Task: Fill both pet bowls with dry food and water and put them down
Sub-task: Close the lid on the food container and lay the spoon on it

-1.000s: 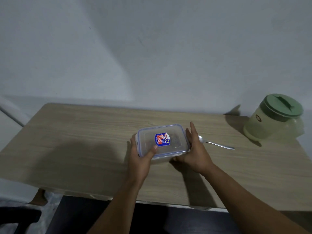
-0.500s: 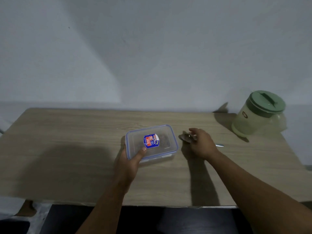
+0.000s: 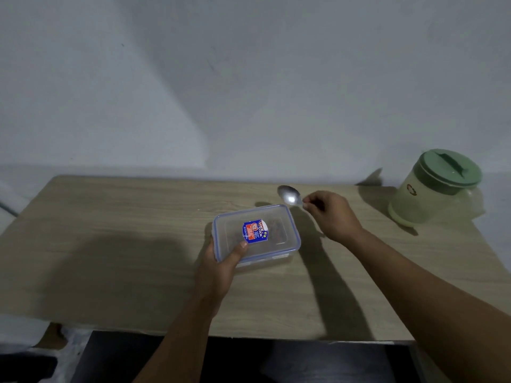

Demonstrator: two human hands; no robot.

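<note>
Food container (image 3: 257, 236) gripped by left hand (image 3: 221, 268); right hand (image 3: 330, 214) holds spoon (image 3: 289, 195).

Blue-and-red sticker (image 3: 255, 231) on the clear container lid (image 3: 256, 233): reads roughly "LOCK & LOCK", smaller print too blurred to read. Small round logo (image 3: 411, 189) on the green pitcher (image 3: 434, 189): illegible.

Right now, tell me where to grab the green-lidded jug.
Grip the pale jug round its body below the green lid, coming from its left, table-centre side: it stands upright at the table's far right corner, and that flank is unobstructed.
</note>
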